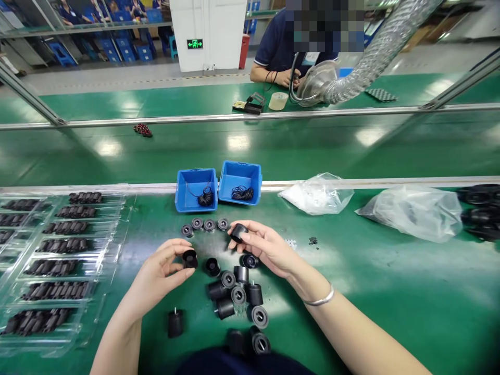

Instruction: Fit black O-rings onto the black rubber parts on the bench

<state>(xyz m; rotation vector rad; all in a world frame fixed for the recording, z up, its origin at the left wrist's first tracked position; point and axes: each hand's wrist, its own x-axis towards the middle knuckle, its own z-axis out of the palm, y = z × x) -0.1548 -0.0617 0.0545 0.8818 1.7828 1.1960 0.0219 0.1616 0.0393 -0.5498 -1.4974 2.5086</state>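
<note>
Between the thumb and fingers of my left hand (164,268) is a black cylindrical cap (189,259), its hollow end facing me. My right hand (265,245) pinches another black cylindrical part (239,233), raised a little above the green table. Below and between the hands lies a loose group of similar black cylinders (238,295), some upright, some on their sides, several with a thin pin showing. A lone black cylinder (175,323) stands near my left forearm, pin up. Beyond the hands, several round black parts (210,225) sit in a row.
Two blue bins (196,207) with black cords stand behind the row. Clear plastic trays (94,291) of black parts lie at left. Plastic bags (318,195) and tiny black pieces (313,241) are at right. Across the bench, a person (273,47) works beside a flexible duct (375,62).
</note>
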